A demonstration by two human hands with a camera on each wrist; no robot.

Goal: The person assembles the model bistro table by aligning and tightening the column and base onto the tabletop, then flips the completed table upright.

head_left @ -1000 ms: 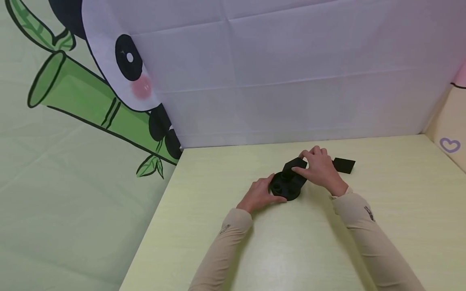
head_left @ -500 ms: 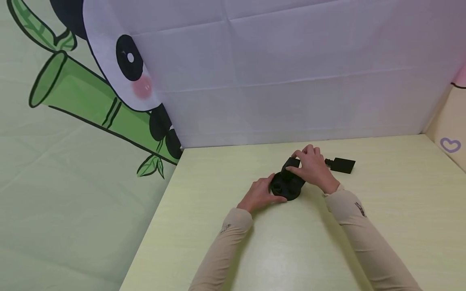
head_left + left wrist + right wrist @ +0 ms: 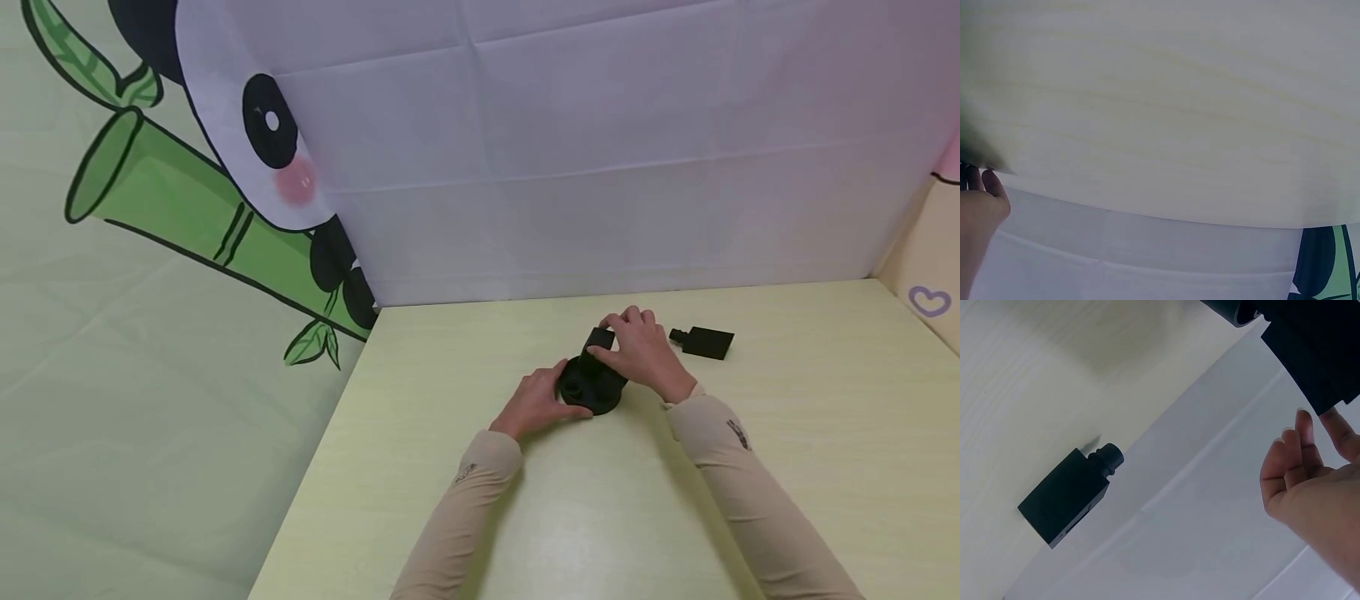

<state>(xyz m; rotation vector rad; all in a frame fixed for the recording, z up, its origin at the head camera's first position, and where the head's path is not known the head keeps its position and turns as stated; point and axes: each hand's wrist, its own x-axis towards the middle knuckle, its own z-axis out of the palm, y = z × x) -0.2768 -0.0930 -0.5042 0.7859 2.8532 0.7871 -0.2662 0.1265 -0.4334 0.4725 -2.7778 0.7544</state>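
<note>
A round black base (image 3: 573,390) with round openings in its top sits on the table, and my left hand (image 3: 538,396) grips it with thumb and fingers on opposite sides. Above it, my right hand (image 3: 641,354) pinches a black box-shaped piece (image 3: 597,340) upright, its lower end overlapping the base in the head view. In the right wrist view the held black box-shaped piece (image 3: 1316,356) shows with my fingertips at its edge. A similar black block with a ribbed neck (image 3: 705,342) lies on the table to the right of my right hand.
The pale wood table (image 3: 570,517) ends at the back against a light fabric wall (image 3: 600,167). A printed green bamboo and panda cloth (image 3: 172,183) hangs on the left. A beige panel with a purple heart (image 3: 930,302) stands at the right.
My right hand has shifted left with the box-shaped piece, turning it more upright over the base. The neck of the lying block has come into sight. My left hand stays put.
</note>
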